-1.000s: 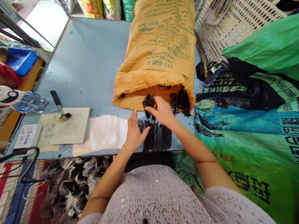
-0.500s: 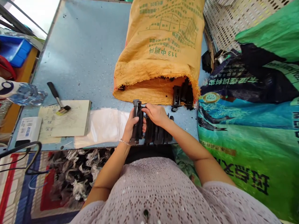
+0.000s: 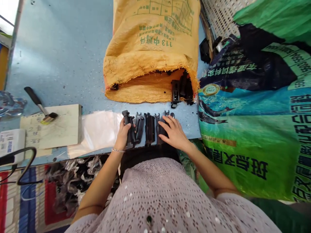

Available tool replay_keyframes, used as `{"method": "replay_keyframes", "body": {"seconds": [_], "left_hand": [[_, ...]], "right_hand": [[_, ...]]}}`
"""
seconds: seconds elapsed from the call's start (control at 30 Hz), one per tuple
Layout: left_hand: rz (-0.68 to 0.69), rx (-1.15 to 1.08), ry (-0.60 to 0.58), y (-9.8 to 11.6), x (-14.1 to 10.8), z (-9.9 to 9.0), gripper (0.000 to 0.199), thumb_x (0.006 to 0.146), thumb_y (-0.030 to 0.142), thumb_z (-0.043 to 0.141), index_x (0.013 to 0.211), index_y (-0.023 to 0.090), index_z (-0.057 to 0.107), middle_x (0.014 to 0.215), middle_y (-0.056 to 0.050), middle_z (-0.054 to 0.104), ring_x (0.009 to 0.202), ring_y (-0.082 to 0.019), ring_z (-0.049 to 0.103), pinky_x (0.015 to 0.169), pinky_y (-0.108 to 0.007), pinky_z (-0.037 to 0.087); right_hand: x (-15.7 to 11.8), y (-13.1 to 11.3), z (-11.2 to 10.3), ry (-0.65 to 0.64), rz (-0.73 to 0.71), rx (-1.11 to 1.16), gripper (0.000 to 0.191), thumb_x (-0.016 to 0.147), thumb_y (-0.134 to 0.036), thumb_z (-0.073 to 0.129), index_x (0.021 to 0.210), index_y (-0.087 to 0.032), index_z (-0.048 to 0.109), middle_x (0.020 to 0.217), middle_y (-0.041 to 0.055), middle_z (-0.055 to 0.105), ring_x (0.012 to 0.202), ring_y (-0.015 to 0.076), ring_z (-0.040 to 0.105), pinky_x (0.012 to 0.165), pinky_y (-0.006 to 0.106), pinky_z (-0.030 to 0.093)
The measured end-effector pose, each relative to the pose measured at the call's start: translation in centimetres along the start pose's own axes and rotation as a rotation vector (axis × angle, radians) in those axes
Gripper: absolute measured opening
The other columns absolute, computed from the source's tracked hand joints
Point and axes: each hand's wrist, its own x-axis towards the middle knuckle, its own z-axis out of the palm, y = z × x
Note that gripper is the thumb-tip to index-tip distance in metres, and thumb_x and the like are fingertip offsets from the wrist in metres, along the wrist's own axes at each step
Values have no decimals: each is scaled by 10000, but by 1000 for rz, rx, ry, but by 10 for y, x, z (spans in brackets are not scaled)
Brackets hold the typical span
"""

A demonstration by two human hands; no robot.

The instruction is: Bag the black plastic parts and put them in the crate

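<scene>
Several black plastic parts [image 3: 150,129] lie side by side along the front edge of the blue table. At the left end of the row, my left hand [image 3: 122,133] is wrapped round a long black plastic part [image 3: 128,121]. My right hand [image 3: 174,132] spreads its fingers over the parts at the right end, its fingertips on or just above them. More black parts [image 3: 175,92] show in the mouth of the yellow woven sack [image 3: 155,58] behind the row.
Clear plastic bags [image 3: 98,129] lie left of my left hand. Beyond them are a notepad [image 3: 65,129] with a black-handled brush [image 3: 34,96] and a white box [image 3: 12,142]. A green and blue sack [image 3: 243,136] stands at the right. Below the table is a basket of wrapped items [image 3: 70,181].
My right hand has left the part in my left hand and moved right, opening over the row. My left hand has lowered slightly with its part. The view has shifted right.
</scene>
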Motion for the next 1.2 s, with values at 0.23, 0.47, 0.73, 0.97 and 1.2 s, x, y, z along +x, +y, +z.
{"method": "replay_keyframes", "body": {"seconds": [0.23,0.47,0.73,0.97,1.2], "left_hand": [[-57,-247,-161,-27,-12,22,593,847,544,563,1304,170,513,969,-103,720,630,-162,633,521,-285,508],[270,-206,107,-11,-40,30,648,945,552,503,1513,284,346,1276,-110,641,797,-151,663,694,-298,563],[578,691,431,3,-26,-57,346,949,438,568,1163,178,647,1203,-166,637,1166,-290,592,1018,-498,486],[383,676,481,-3,-13,-129,180,800,352,695,743,196,625,712,-15,599,695,-180,569,681,-313,478],[328,250,405,0,-22,-140,296,747,441,740,771,152,680,642,3,614,600,-124,537,597,-254,426]], "right_hand": [[-2,36,-23,25,-23,136,413,945,-273,541,1351,-217,586,1533,149,477,1487,341,349,1197,623,299],[10,-54,-15,-184,91,637,399,993,-435,552,1339,-239,588,1107,91,729,921,238,709,862,439,560],[61,-85,35,-280,317,1291,397,808,-455,772,1089,-194,673,891,49,740,757,183,705,715,333,562],[93,-113,41,-360,432,1616,328,742,-376,827,976,-185,700,1019,73,758,904,188,720,841,326,590],[123,-167,86,-512,548,1843,241,833,-347,714,968,-148,700,979,99,771,952,207,733,886,320,617]]}}
